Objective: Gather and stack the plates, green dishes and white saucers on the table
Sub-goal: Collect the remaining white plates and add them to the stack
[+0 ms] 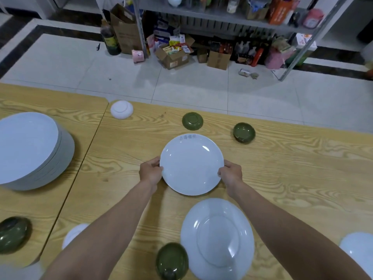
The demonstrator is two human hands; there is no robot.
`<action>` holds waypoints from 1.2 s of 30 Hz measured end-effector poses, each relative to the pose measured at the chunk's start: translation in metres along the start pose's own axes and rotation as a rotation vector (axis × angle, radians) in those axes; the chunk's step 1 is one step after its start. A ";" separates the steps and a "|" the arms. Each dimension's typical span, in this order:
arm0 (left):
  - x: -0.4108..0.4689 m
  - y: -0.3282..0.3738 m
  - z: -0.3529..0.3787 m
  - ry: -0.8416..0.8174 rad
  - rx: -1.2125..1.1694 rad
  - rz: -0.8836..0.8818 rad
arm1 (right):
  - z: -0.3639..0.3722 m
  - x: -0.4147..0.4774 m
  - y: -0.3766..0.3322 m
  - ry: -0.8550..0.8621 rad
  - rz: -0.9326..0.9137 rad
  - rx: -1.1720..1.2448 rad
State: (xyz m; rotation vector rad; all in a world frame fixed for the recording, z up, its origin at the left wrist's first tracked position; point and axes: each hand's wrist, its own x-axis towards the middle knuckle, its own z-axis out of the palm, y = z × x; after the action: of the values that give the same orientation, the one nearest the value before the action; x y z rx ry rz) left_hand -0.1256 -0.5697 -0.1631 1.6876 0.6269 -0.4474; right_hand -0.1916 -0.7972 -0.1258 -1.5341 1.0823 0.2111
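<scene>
White plate (191,164) in middle of surface (292,168), left hand (150,172) and right hand (231,173) pinching its edges. Big plate pile (30,150) at left. Green dishes (244,132), saucers (122,109), other plate (217,239) scattered, not stacked yet.

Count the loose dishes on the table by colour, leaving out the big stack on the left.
Green dishes: 4
White dishes: 5, counting the plate being held
Total: 9
</scene>
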 end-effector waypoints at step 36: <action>-0.216 -0.051 0.035 -0.116 1.259 0.804 | -0.107 -0.141 0.078 0.027 -0.817 -1.451</action>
State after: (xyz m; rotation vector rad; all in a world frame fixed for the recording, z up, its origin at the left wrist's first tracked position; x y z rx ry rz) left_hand -0.3245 -0.6315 -0.0790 2.8402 -0.6186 -0.3394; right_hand -0.3709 -0.8081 -0.0548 -3.1153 0.0700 0.4388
